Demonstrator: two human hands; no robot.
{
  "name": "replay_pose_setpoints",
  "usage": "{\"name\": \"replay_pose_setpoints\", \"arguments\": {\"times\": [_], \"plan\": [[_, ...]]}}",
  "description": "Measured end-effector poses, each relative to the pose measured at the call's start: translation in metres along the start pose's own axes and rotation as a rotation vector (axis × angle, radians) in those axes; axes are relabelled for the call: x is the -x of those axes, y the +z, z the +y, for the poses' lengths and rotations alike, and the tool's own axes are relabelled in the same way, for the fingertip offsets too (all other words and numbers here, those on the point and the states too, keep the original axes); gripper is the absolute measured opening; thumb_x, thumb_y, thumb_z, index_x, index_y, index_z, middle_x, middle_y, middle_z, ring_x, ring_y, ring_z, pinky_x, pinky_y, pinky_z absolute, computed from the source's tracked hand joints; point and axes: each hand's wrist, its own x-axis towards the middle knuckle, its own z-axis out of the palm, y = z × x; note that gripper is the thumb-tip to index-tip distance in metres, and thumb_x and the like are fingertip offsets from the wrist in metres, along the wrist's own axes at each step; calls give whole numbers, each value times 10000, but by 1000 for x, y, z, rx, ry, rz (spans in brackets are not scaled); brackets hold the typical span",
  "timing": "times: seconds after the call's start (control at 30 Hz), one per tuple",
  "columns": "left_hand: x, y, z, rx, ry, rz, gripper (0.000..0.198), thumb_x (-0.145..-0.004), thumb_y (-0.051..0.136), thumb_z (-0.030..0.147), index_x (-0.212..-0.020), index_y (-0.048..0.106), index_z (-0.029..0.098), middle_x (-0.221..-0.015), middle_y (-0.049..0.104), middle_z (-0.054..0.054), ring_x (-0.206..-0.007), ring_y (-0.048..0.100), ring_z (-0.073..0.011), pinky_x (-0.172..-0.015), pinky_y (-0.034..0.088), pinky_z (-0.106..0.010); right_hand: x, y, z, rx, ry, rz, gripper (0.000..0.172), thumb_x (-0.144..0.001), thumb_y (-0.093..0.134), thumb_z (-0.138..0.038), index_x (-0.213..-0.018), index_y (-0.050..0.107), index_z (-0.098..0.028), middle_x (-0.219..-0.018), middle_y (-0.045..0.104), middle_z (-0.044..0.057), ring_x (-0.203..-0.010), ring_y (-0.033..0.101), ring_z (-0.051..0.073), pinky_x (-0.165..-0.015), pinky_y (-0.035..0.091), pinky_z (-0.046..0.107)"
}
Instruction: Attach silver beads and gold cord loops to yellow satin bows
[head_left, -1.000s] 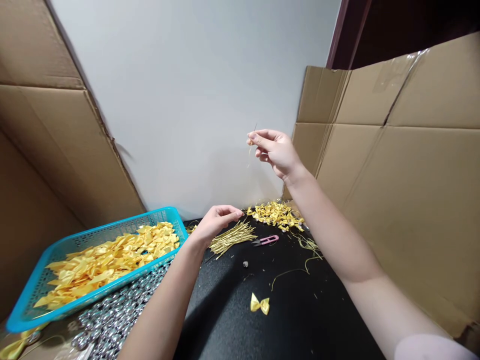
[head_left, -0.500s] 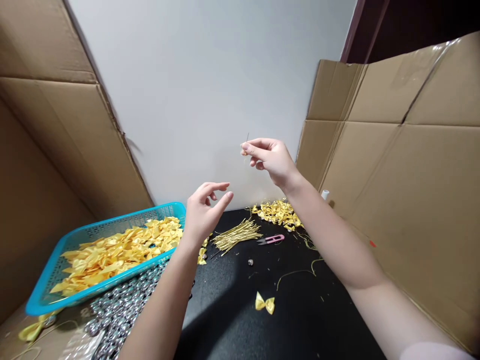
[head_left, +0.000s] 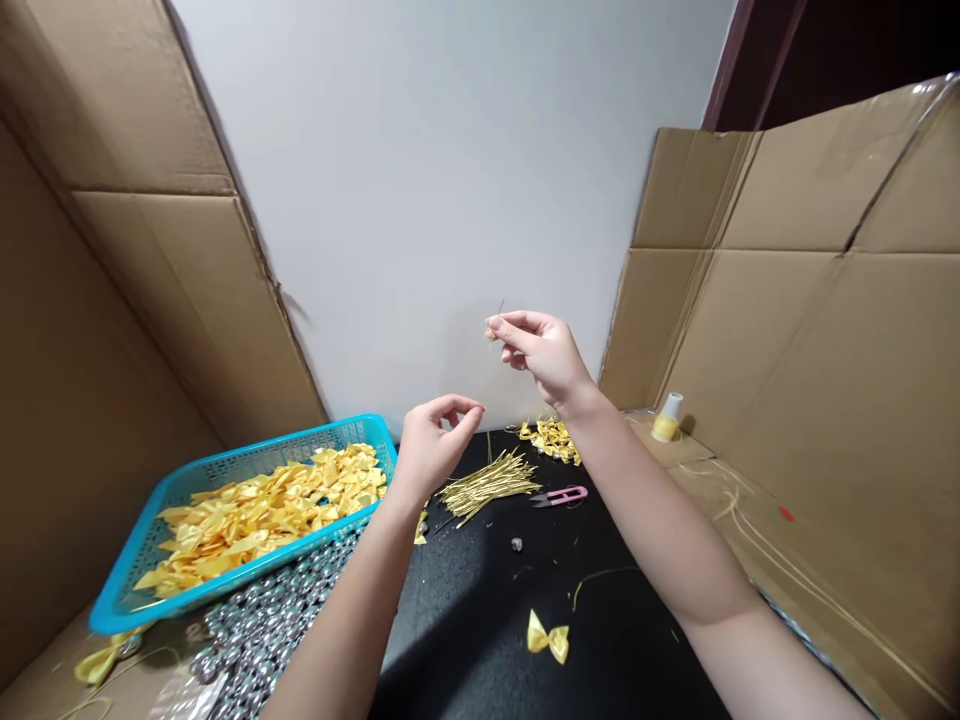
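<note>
- We have a thin, dark needle [head_left: 502, 306] pinched in the fingers of our right hand [head_left: 553, 360], raised above and left of the pink-handled snips [head_left: 568, 495]; its bare end points up, leaning slightly right, while our fingers hide its lower part.
- We see one shiny yellow bow [head_left: 550, 640] lying on the table [head_left: 465, 610], nearer to us than the snips and slightly left of them; its two lobes spread from a narrow, gathered middle.
- We find a small silvery bead [head_left: 517, 545] just left of the snips and nearer us, its finer shape too small to tell.
</note>
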Motion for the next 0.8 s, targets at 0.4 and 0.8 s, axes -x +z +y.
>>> {"name": "replay_pose_setpoints", "arguments": {"times": [0.4,0.8], "plan": [[-10,11,-59,-187,-157,-554,47,-555,660,213,-518,680,192,-499,626,12,-493,548,-151,-489,383,-233,19,-29,24,23,-28,64,173,-680,759,-368,-708,720,-202,-755,687,18,-638,559,100,-584,421,254],[1,7,8,221,-52,-166,317,-854,584,446,-1020,704,205,-1017,717,-65,-891,628,-207,-787,493,-305,35,-43,46,68,92,-224,156,-680,772,-387,-688,751,-233,-1024,661,50,-980,599,200,-872,446,386]]}}
